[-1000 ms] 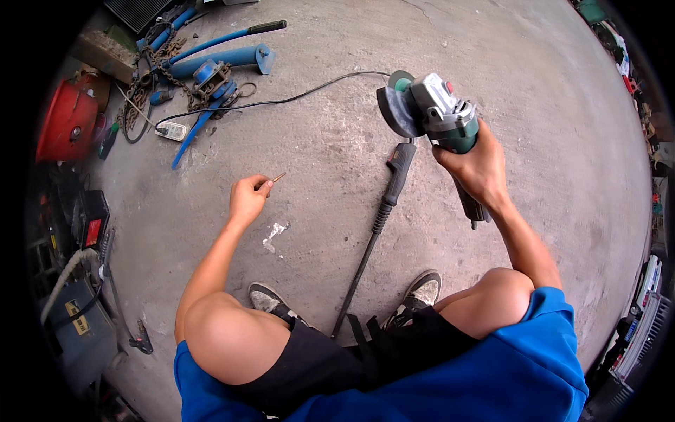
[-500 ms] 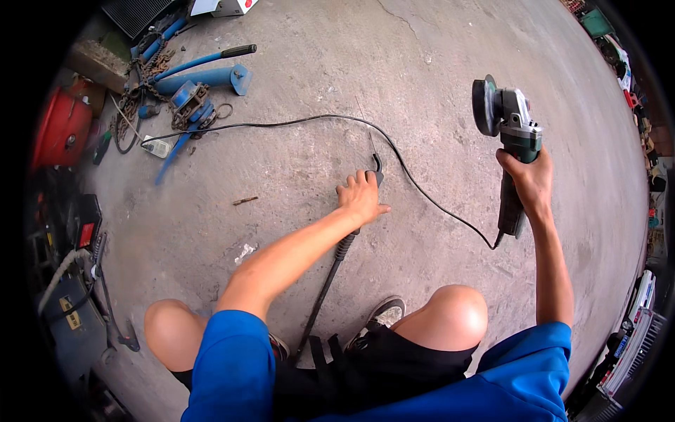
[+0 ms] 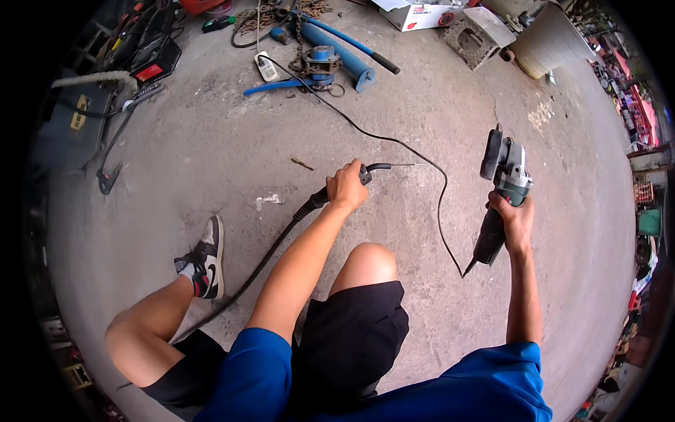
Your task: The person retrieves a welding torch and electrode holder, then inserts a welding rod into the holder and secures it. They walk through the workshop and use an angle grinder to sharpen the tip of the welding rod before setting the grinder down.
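My left hand (image 3: 346,188) is closed around the black handle of a welding torch (image 3: 380,167). The torch's bent neck points right, and a thin wire sticks out of its tip. From the handle, a thick black cable (image 3: 261,263) runs back past my left shoe. On the right, my right hand (image 3: 518,224) grips the dark body of a green and black angle grinder (image 3: 515,184), held upright with its disc side facing left. A thin black power cord (image 3: 444,184) trails from the grinder's lower end across the concrete floor.
A white socket block (image 3: 266,67) lies beside a blue chained tool (image 3: 323,67) and a blue tube (image 3: 336,50). Far right stand a concrete block (image 3: 479,36) and a pale bucket (image 3: 548,43). A clamp (image 3: 107,179) and small rusty rod (image 3: 302,164) lie left.
My view has swung left, so the floor items sit farther right and higher. My left leg has moved out to the side. The torch neck now points right; both tools stay in my hands.
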Available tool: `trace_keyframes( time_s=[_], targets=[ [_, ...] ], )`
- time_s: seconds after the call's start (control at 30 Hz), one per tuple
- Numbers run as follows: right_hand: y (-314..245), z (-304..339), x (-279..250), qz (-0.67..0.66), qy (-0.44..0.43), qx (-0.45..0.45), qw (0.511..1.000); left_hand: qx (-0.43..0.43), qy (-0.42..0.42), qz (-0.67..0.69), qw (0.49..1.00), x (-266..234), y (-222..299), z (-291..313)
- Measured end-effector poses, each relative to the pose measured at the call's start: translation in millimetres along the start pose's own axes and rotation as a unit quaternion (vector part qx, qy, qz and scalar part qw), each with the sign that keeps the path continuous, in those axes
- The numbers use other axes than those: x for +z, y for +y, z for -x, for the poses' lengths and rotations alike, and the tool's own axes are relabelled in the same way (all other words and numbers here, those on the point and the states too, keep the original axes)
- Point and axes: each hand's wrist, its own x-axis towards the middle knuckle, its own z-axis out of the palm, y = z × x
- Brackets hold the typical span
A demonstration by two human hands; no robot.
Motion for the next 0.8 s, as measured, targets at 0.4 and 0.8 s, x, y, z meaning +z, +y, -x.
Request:
trace_keyframes(
  time_s=[0.4,0.8],
  targets=[
    [-26.8,10.5,62.1,-0.077,-0.111,0.033,0.99,-0.168,-0.211,-0.357,0.894,-308.2,-42.2,-18.8],
    [-31.6,38.7,35.7,0.054,0.008,-0.001,0.999,-0.039,-0.413,-0.613,0.672,-337.0,-347.2,136.0]
  ],
)
